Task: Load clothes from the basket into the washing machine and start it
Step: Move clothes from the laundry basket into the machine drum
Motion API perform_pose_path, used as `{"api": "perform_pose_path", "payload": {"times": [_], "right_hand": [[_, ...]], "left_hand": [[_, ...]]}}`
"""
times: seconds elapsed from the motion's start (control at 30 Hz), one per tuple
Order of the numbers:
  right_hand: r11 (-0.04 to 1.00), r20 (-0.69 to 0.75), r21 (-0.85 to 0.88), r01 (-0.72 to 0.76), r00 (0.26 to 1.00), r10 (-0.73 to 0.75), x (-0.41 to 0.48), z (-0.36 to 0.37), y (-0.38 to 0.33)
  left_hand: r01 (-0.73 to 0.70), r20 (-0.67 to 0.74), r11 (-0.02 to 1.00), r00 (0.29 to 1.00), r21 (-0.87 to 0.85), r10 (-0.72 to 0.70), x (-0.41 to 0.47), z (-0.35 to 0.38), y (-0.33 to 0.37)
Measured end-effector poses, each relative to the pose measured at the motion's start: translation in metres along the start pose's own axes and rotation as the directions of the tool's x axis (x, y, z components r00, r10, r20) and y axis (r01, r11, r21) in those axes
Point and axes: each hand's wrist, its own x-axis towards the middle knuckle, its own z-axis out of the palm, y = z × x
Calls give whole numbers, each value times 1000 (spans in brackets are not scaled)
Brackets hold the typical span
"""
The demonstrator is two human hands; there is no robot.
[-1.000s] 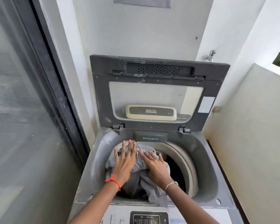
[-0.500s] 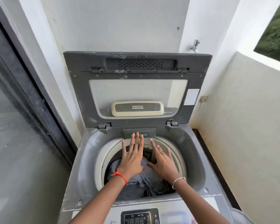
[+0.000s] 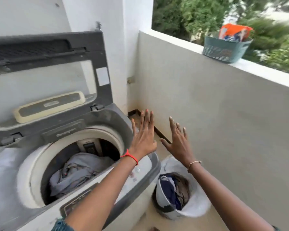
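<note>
My left hand (image 3: 143,139) and right hand (image 3: 178,142) float side by side in mid-frame, fingers (image 3: 147,120) straight and spread, holding nothing. The left is over the washer's (image 3: 7,164) right edge, the right above the floor (image 3: 145,220) beside it. Grey clothes (image 3: 77,170) lie in the drum (image 3: 110,147), lower left, under the raised lid (image 3: 100,47). The basket (image 3: 200,205) sits on the floor at lower centre, just beside the washer, dark clothes (image 3: 172,192) in it. A teal tub (image 3: 225,50) stands on the ledge (image 3: 265,70), upper right

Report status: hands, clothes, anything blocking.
Left hand, right hand open, empty, right of drum. Grey clothes in drum; more in basket. Lid up, nothing blocking.
</note>
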Motion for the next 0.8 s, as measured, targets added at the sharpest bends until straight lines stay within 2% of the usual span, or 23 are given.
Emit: {"api": "perform_pose_path", "payload": {"times": [0.2,0.4,0.53,0.63,0.67,0.8], "right_hand": [[968,62,-4,-251,966,251,-43,-18,102],[927,207,22,-375,908,363,-72,14,197],[917,287,23,-399,881,377,-91,66,250],[874,407,19,-486,802,437,-112,129,290],[852,435,25,-522,773,461,-121,152,301],[795,486,-7,-606,693,532,-146,246,343]], "left_hand": [[-140,134,986,979,-90,151,25,74,76],[-158,315,976,928,-148,198,48,177,102],[-183,384,980,902,-72,196,50,262,94],[-156,512,988,849,4,133,44,337,75],[-164,514,986,849,27,127,39,362,67],[-217,602,972,789,91,120,22,474,31]]}}
